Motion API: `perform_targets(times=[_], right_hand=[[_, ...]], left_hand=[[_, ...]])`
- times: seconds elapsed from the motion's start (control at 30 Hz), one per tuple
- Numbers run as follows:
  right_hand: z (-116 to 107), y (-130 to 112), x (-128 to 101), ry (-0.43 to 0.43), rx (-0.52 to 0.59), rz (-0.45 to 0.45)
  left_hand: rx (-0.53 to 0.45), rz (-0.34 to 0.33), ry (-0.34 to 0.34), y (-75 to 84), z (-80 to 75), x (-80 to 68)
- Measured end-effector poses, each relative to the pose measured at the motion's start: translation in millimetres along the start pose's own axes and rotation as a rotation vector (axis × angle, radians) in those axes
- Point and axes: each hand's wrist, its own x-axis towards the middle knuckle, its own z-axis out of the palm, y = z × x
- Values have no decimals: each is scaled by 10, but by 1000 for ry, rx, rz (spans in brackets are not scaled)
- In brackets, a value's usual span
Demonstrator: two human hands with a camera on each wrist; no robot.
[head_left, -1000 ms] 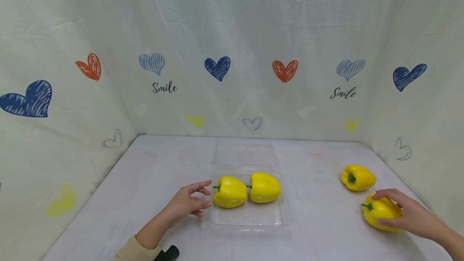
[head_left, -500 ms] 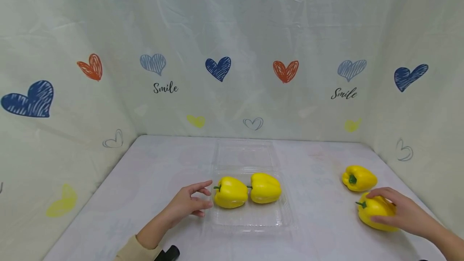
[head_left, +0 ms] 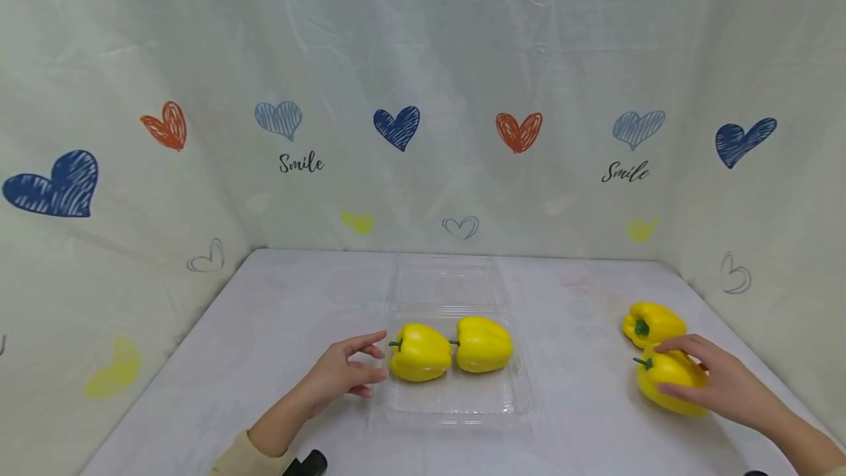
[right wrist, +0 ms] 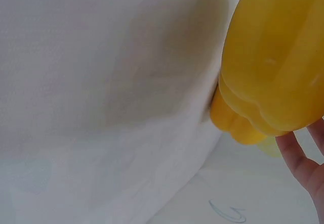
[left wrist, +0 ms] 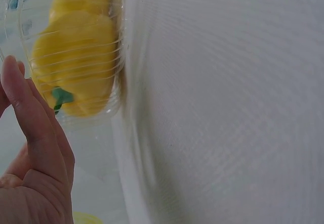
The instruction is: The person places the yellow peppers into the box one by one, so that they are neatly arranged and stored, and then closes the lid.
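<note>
My right hand (head_left: 730, 384) grips a yellow bell pepper (head_left: 664, 380) at the right of the table, thumb on the near side and fingers over the far side. Its green stem points left, and the right wrist view shows the bottom of this pepper (right wrist: 276, 57) large and close. Whether it is off the table I cannot tell for sure. Two more yellow peppers, a left one (head_left: 419, 352) and a right one (head_left: 484, 344), lie in a clear plastic clamshell box (head_left: 456, 404). My left hand (head_left: 344, 369) is at the box's left side, fingers extended; contact is unclear.
Behind the gripped pepper lies another yellow pepper (head_left: 653, 324). The box's clear lid (head_left: 446, 281) lies folded back toward the rear wall. A heart-print curtain (head_left: 463, 57) encloses the white table (head_left: 297, 285) at the back and sides.
The right hand has moved left and slightly away from me with the pepper, which now overlaps the front of the pepper behind it. My left hand and the box have stayed put.
</note>
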Motion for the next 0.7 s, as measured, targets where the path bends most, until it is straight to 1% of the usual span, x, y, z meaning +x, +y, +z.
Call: perform_targets(times=[0.13, 0.3, 0.47, 0.7], right_hand=[[2, -93, 37, 42, 21, -32], [3, -198, 71, 64, 34, -71], [9, -280, 99, 55, 42, -91], [6, -403, 172, 30, 18, -93]], left_hand=[[-5, 5, -4, -4, -9, 1], [-2, -1, 2, -7, -11, -3], [-2, -3, 3, -7, -4, -6], [-6, -4, 5, -8, 0, -5]])
